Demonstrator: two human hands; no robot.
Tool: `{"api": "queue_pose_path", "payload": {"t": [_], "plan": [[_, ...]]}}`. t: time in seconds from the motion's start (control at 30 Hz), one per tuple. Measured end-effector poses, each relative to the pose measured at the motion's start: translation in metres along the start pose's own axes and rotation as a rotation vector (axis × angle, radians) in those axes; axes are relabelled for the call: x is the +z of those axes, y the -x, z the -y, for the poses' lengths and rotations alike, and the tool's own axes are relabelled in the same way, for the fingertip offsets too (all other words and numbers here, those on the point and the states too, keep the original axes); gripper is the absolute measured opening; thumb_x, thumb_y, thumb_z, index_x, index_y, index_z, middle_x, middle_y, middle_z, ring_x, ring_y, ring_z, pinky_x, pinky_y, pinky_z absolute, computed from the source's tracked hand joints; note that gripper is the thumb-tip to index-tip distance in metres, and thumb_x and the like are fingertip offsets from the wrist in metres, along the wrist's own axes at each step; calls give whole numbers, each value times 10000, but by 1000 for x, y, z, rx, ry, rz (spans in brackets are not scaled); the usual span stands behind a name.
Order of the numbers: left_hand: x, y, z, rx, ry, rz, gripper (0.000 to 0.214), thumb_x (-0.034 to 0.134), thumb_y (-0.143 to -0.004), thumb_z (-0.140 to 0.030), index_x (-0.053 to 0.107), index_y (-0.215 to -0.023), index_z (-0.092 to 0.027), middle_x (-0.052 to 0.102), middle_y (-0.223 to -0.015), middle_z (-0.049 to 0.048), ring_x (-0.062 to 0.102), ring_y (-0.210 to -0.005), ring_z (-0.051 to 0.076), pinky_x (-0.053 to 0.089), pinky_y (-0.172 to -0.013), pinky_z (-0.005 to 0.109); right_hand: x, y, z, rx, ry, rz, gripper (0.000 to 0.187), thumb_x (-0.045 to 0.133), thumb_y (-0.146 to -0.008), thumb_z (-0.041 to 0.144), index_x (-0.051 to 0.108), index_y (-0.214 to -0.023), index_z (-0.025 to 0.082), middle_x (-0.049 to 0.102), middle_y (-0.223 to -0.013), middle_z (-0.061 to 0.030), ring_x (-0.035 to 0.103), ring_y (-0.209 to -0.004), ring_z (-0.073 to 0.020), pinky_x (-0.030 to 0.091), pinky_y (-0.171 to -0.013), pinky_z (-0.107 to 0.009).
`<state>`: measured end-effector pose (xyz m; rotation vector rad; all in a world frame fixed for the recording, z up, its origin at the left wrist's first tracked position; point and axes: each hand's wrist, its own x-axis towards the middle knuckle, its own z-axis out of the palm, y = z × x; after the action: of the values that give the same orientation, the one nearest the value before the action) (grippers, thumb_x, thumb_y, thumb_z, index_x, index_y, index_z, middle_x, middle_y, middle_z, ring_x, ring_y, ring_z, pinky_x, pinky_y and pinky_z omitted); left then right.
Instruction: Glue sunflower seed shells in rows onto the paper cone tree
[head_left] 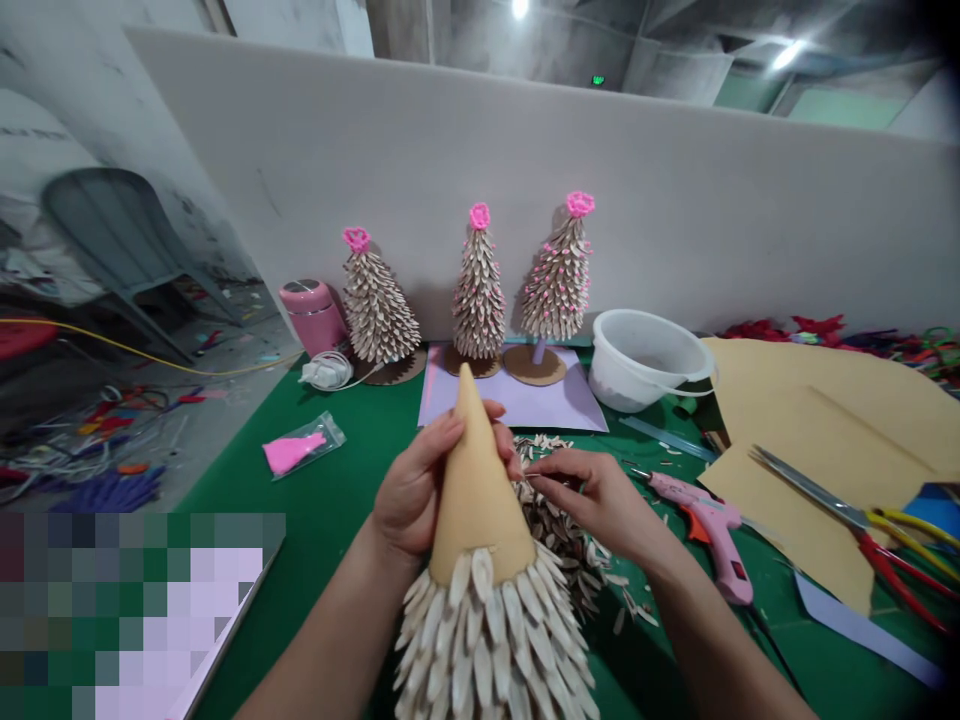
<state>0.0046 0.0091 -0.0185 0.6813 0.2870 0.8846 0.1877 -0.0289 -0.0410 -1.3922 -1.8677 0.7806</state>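
My left hand (pixel 411 490) is wrapped round a tan paper cone (pixel 475 490), holding it upright and close to me. The cone's lower part is covered in rows of pale seed shells (pixel 487 640). My right hand (pixel 600 500) pinches a single seed shell (pixel 537 470) right beside the cone, above a loose pile of seed shells (pixel 562 540) on the green table (pixel 352 500).
Three finished seed-shell trees with pink tops (pixel 480 290) stand at the back by a white board. A white bucket (pixel 646 358), pink glue gun (pixel 709 525), scissors (pixel 862 520), tan cardboard (pixel 825 420), lilac paper (pixel 525 400), pink cup (pixel 311 315) and a bag of pink bits (pixel 300 450) lie around.
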Motion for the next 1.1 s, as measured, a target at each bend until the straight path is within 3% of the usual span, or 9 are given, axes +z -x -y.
{"api": "queue_pose_path", "payload": {"t": [0.13, 0.33, 0.43, 0.57, 0.77, 0.9, 1.1], "plan": [[12, 3, 11, -50, 1, 59, 230, 442, -804, -291, 564, -944, -154, 592, -730, 56, 593, -687, 188, 452, -607, 276, -13, 11, 29, -31, -89, -30, 130, 552, -789, 213, 681, -794, 222, 680, -769, 3, 593, -700, -138, 439, -644, -250], [22, 15, 16, -26, 46, 103, 237, 448, -800, -297, 559, -945, -146, 594, -735, 57, 602, -688, 192, 451, -612, 280, -6, 23, 32, 10, -297, -177, 146, 561, -794, 319, 627, -801, 189, 638, -759, -19, 567, -678, -135, 451, -604, -246], [21, 19, 17, -18, 31, 90, 247, 482, -785, -317, 558, -947, -147, 597, -740, 55, 602, -686, 191, 456, -615, 290, 1, 30, 31, 59, -412, -274, 163, 526, -819, 350, 562, -824, 192, 619, -745, -12, 564, -624, -114, 465, -571, -230], [15, 18, 14, 10, -23, 69, 252, 511, -773, -314, 553, -958, -148, 604, -758, 54, 602, -706, 192, 456, -647, 309, 1, 44, 35, 133, -488, -376, 191, 560, -803, 349, 590, -916, 197, 617, -693, -3, 548, -557, -96, 468, -525, -210], [6, 8, 6, 58, -44, 68, 229, 486, -788, -288, 547, -957, -146, 605, -758, 52, 603, -696, 186, 452, -642, 307, 4, 70, 44, 139, -563, -397, 265, 556, -822, 294, 553, -1087, 295, 559, -692, 30, 536, -644, -80, 448, -564, -157], [-2, 5, 5, 57, -31, 47, 234, 501, -778, -287, 549, -954, -140, 606, -761, 55, 605, -702, 188, 452, -655, 309, 10, 80, 44, 126, -513, -400, 128, 573, -811, 273, 611, -933, 287, 589, -697, 19, 527, -593, -75, 448, -508, -140], [-11, 7, 7, 47, 50, 8, 238, 488, -784, -294, 552, -957, -143, 602, -752, 45, 601, -694, 182, 459, -653, 313, 11, 79, 50, 146, -314, -490, 170, 611, -776, 278, 653, -940, 293, 670, -786, -2, 621, -665, -107, 527, -564, -154]]}}
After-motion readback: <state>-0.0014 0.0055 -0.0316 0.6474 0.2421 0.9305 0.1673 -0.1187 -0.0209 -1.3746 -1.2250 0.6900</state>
